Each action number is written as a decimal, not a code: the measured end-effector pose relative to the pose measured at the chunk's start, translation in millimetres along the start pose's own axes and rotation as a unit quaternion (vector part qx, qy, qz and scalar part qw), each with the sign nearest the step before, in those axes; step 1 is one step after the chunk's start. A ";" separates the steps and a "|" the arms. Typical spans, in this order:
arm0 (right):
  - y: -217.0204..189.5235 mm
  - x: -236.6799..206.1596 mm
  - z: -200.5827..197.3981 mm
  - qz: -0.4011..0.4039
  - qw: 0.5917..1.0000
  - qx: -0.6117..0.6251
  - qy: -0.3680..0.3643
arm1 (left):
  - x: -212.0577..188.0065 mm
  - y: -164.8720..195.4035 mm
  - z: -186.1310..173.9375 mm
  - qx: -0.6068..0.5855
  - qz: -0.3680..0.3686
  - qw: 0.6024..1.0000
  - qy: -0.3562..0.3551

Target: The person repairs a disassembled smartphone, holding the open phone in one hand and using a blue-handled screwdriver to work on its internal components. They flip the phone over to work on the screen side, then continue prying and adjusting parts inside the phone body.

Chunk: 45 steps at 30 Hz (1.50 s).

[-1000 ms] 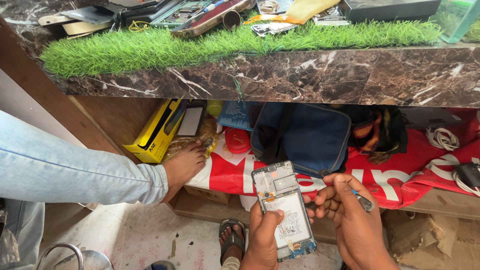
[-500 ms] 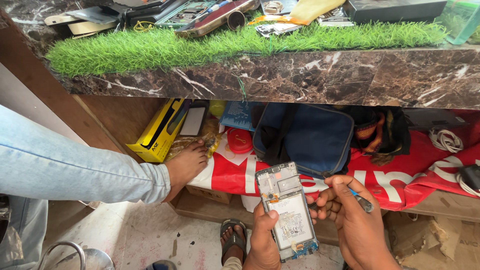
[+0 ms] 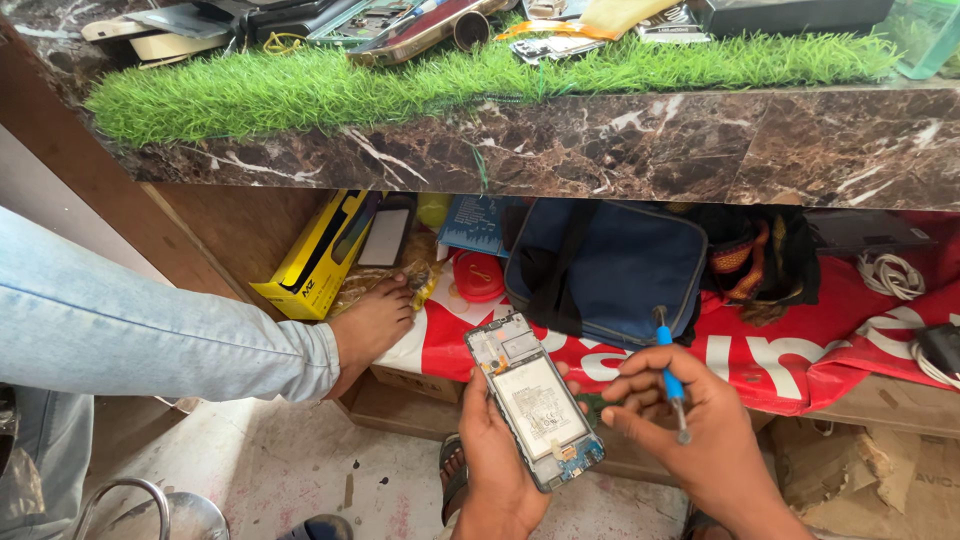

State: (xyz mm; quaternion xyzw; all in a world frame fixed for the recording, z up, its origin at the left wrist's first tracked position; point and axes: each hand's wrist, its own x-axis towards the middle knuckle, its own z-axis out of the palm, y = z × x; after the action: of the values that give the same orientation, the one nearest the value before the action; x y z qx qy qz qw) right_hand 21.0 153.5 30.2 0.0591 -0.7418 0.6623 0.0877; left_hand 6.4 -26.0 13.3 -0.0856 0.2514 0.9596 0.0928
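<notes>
Opened phone in one hand, small screwdriver in the other, below a marble counter.

Head view: the left hand (image 3: 500, 455) wraps around an opened phone (image 3: 533, 402), back cover off with its battery showing, held tilted low in the middle. The right hand (image 3: 690, 425) closes around a blue-handled screwdriver (image 3: 670, 375) just beside the phone. Behind them, a navy bag (image 3: 610, 265) lies on a red cloth (image 3: 800, 350); a bare foot (image 3: 372, 325) rests beside a yellow box (image 3: 315, 255).
</notes>
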 end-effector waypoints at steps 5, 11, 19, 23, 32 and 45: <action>-3.3 -7.1 6.7 0.003 0.982 -0.190 -0.017 | -0.4 -0.6 -3.4 -0.008 -0.006 0.999 -0.033; -3.8 -10.7 10.8 -0.172 0.963 -0.193 -0.072 | -1.1 -3.2 -5.5 -0.030 -0.015 0.999 -0.021; -8.6 -15.9 11.9 -0.217 0.926 -0.287 -0.118 | -3.0 -4.6 -5.0 -0.027 -0.067 0.997 0.011; -8.5 -15.9 12.7 -0.272 0.909 -0.289 -0.129 | -3.5 -4.6 -4.8 -0.012 -0.080 0.997 0.015; -6.6 -15.5 10.9 -0.231 0.918 -0.289 -0.145 | -5.6 -5.6 -2.5 0.012 -0.084 0.996 0.023; -9.2 -12.1 13.5 -0.167 0.911 -0.336 -0.172 | 2.9 -19.8 -15.4 0.076 -0.101 0.991 0.055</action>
State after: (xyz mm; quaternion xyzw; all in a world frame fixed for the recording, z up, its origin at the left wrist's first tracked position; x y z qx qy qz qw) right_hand 34.0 138.7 35.2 0.2624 -0.9032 0.3294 0.0824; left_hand 9.9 -16.4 -9.7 -0.1558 0.3182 0.9174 0.1813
